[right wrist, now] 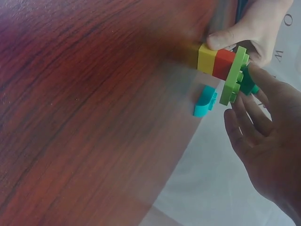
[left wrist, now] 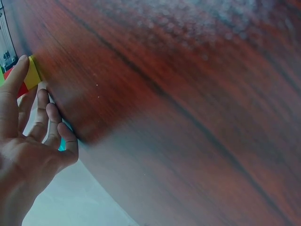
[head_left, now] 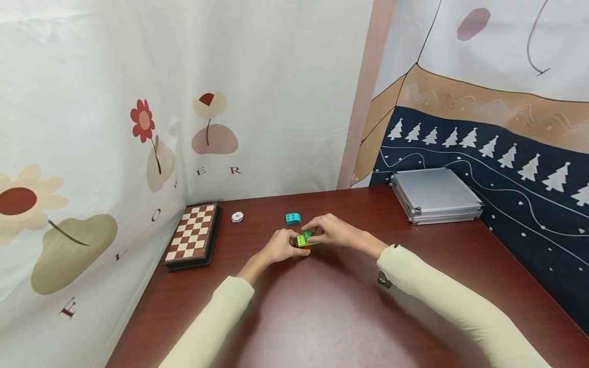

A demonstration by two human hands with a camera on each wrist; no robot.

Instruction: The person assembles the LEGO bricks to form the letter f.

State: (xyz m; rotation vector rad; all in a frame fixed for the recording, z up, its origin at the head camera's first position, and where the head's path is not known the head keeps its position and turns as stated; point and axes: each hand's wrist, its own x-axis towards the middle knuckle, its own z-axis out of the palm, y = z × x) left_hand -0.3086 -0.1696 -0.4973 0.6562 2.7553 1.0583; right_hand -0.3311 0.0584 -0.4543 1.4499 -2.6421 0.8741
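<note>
Overall, a printed fabric backdrop [head_left: 285, 61] stands behind a red-brown wood-grain worktop [head_left: 317, 322]; the work sits near the far edge, roughly midway across. At far right, a stack of silver-grey panels [head_left: 437, 190], squared one on another. At far left, a chessboard case [head_left: 192, 232], checkered face up, lying against the fabric side. Both are well apart from the hands, which presumably leaves elbow room.

Left hand [head_left: 279, 247]: grip pinching the lower part of a brick assembly, thumb on the near side, fingers behind; likely a steadying hold. Right hand [head_left: 336, 231]: thumb and fingers pinching the top piece from above, probably for control over how it sits.

Assembly, held between the hands; whether its base touches the worktop, cannot tell. Widest part is a lime-green studded plate [right wrist: 233, 77], which overhangs the red brick [right wrist: 223, 65] below it; this may explain why support comes low down. Under the red, a yellow brick [right wrist: 206, 59] with the left thumb against it. Above the plate, a green brick [right wrist: 248, 82]; whether fully seated, cannot tell.

Just beyond the hands, a turquoise curved brick [head_left: 292, 219] lies loose, perhaps kept within reach. Further left, a small white patterned disc [head_left: 237, 217], near the chessboard case.
</note>
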